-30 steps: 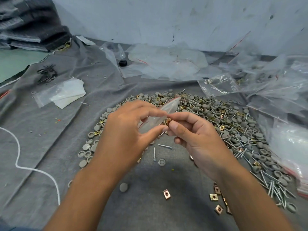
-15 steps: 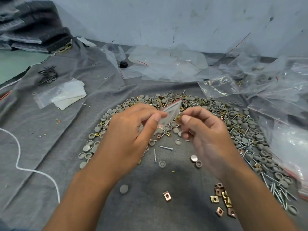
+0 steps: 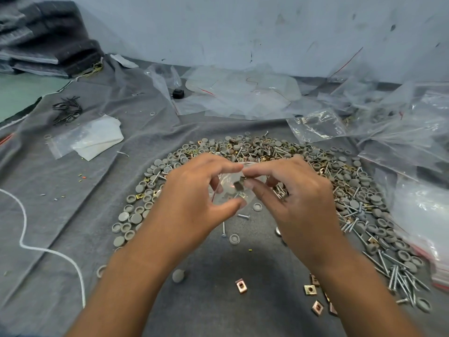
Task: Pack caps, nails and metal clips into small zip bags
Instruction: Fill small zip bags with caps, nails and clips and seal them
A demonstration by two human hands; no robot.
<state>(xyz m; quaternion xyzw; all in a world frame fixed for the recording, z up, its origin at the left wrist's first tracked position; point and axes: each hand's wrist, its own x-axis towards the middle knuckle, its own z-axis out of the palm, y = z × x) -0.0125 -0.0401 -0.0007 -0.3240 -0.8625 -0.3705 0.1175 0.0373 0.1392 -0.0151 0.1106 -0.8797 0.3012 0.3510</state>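
Left side first: my left hand (image 3: 194, 198) is up off the grey cloth (image 3: 73, 215), thumb below and forefinger above, curled round the near edge of a small clear zip bag (image 3: 224, 193) and pinching it so the mouth faces right. The bag hangs between my two hands, long axis running roughly left to right and tipped a little up toward the far side; something small and dark already shows through the film (a clip or a cap, too blurred to say). Just right of the mouth, my right hand (image 3: 298, 198) has thumb and forefinger closed on a small piece at the bag's opening; I take it for a metal clip (image 3: 239, 184), though the fingertips hide most of it. So the piece lies right at the mouth, touching or nearly so, and my right hand is the one to feed it leftward into the bag while the left only holds the mouth steady. Further right and behind, the heap of caps (image 3: 352, 183) and nails (image 3: 398, 276) curves round my hands; loose clips (image 3: 317, 306) lie near my right forearm.
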